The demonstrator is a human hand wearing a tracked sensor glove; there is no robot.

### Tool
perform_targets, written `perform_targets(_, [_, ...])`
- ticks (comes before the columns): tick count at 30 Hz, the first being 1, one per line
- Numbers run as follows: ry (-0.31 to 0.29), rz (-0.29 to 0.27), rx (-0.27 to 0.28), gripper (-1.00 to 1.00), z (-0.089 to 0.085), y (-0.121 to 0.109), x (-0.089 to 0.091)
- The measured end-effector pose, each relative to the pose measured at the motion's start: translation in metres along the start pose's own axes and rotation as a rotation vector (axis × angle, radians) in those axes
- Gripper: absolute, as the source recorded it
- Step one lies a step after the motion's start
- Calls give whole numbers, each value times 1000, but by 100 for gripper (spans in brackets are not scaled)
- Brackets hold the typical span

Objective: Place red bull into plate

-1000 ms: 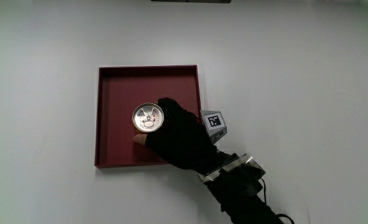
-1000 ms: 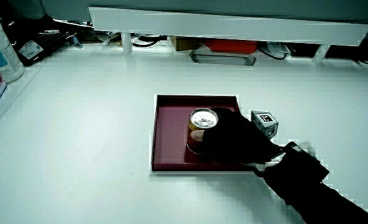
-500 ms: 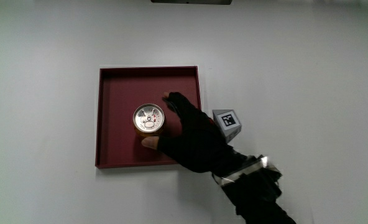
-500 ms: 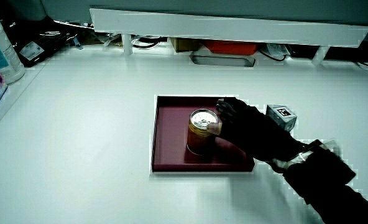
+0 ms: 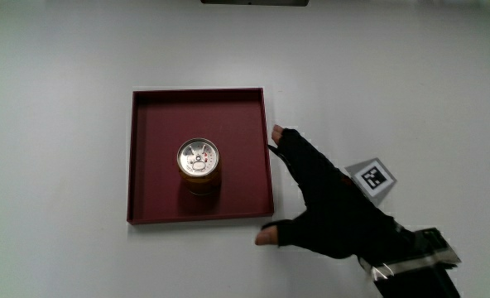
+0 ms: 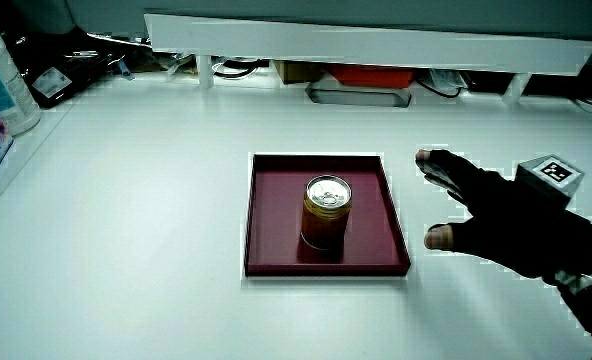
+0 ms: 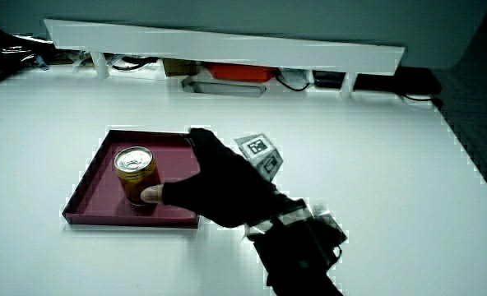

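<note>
The Red Bull can (image 5: 198,161) stands upright in the middle of the dark red square plate (image 5: 158,95), its silver top up. It shows the same way in both side views, can (image 6: 326,210) (image 7: 135,174) on plate (image 6: 276,160) (image 7: 87,197). The gloved hand (image 5: 311,194) is open, fingers spread, holding nothing, over the bare table beside the plate's edge. The patterned cube (image 5: 372,178) rides on its back. In a side view the hand (image 6: 486,205) is clear of the plate; in a side view the hand (image 7: 215,185) overlaps the plate's rim, thumb close to the can.
A low white partition (image 6: 366,45) runs along the table edge farthest from the person, with cables and small boxes under it. A white bottle (image 6: 1,80) and a blue packet stand at the table's edge.
The hand let go of the can, opened, and drew back off the plate toward the person. The can stays standing where it was set.
</note>
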Motion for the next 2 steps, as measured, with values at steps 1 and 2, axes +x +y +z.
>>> perform_targets(1, [30,26,-9,-100,1,-4,-4])
perform_targets(2, [-39,20,-4,-100,4,-7,-1])
